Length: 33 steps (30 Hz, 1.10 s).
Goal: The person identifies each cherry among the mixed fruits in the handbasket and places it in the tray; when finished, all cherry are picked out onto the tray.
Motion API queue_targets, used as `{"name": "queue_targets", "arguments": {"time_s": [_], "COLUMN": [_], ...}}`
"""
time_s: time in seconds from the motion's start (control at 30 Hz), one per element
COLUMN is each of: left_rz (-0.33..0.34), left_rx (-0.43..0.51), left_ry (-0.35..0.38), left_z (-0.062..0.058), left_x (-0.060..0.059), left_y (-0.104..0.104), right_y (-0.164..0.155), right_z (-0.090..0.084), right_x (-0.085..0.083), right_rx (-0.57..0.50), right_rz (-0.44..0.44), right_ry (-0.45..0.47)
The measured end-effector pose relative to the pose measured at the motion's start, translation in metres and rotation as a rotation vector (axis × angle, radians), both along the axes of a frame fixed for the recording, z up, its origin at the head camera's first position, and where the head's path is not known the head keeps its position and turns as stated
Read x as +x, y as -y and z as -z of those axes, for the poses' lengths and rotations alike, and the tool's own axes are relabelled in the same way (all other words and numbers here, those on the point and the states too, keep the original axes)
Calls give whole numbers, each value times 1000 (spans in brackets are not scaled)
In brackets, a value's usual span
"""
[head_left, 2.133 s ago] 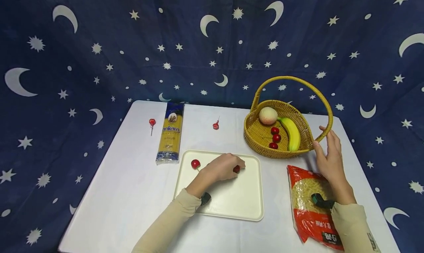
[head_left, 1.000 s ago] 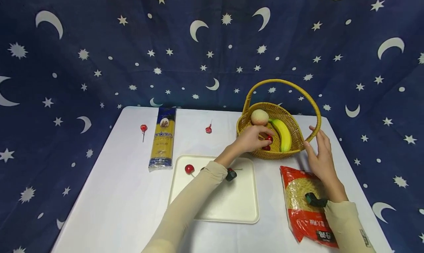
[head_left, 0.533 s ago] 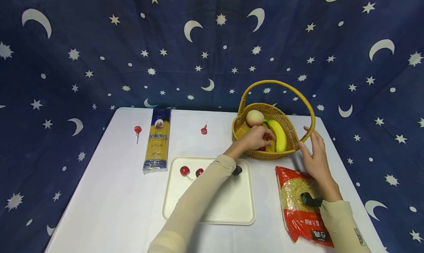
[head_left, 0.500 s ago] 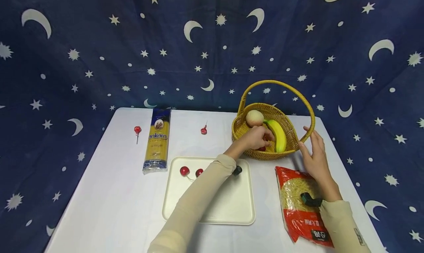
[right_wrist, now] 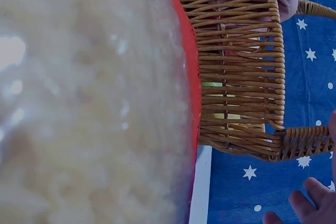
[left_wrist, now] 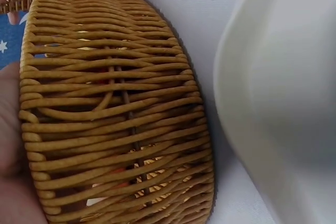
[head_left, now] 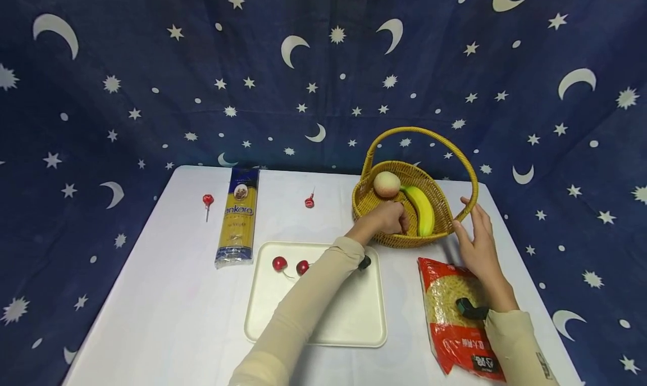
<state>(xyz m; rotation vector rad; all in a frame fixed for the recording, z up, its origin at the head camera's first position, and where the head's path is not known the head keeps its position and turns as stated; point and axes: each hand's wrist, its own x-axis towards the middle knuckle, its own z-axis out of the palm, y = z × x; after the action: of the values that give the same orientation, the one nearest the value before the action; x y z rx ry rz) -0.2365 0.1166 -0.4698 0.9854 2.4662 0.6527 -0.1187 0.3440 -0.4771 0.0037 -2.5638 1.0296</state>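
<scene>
**Left hand reaching into the basket, right hand waiting beside it**

On the far left of the white worktop point(head_left: 167, 296) a red lollipop point(head_left: 208, 200) is lying by itself. Next to it a long pack of spaghetti point(head_left: 237, 217) is lying flat. A second lollipop point(head_left: 309, 201) is lying farther back, near the middle.

The cream tray point(head_left: 354, 318) is sitting at the front. Two red cherries point(head_left: 278, 263) are lying in its far left corner, close to each other. The rest of the tray is bare, but the left sleeve is crossing over it.

The left hand point(head_left: 386, 220) is reaching over the near rim of the wicker basket point(head_left: 438, 228). Its fingers are curling down inside, and I cannot tell what they are closing on. A peach point(head_left: 386, 184) and a banana point(head_left: 421, 209) are lying in the basket, just behind and beside this hand.

The right hand point(head_left: 477, 245) is staying just beside the basket's right edge, below the handle. Its fingers are straight and spread, holding nothing. A red bag of noodles point(head_left: 447, 313) is lying under that wrist, close to the worktop's front right edge.
</scene>
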Motion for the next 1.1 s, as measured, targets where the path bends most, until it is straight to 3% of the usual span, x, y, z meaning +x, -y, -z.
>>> {"name": "queue_targets", "arguments": {"time_s": [0.27,0.4,0.6,0.87,1.1], "left_rz": [-43,-60,-105,-218,-226], "left_rx": [37,95,246,442,531], "left_ry": [-45,-106,-123,-82,-134], "left_z": [-2,-5,-16,-38,-56], "left_x": [2,0,-1,14,31], "left_y": [2,5,15,46,75], "right_y": [0,0,0,5,5], "right_z": [2,3,3,4,3], "right_x": [0,-1,-1,-1,-1], "right_rx": [2,1,-1,-14,-21], "right_rz": [0,-2,1,5,19], "right_ry": [1,-6,-13,-14,-15]}}
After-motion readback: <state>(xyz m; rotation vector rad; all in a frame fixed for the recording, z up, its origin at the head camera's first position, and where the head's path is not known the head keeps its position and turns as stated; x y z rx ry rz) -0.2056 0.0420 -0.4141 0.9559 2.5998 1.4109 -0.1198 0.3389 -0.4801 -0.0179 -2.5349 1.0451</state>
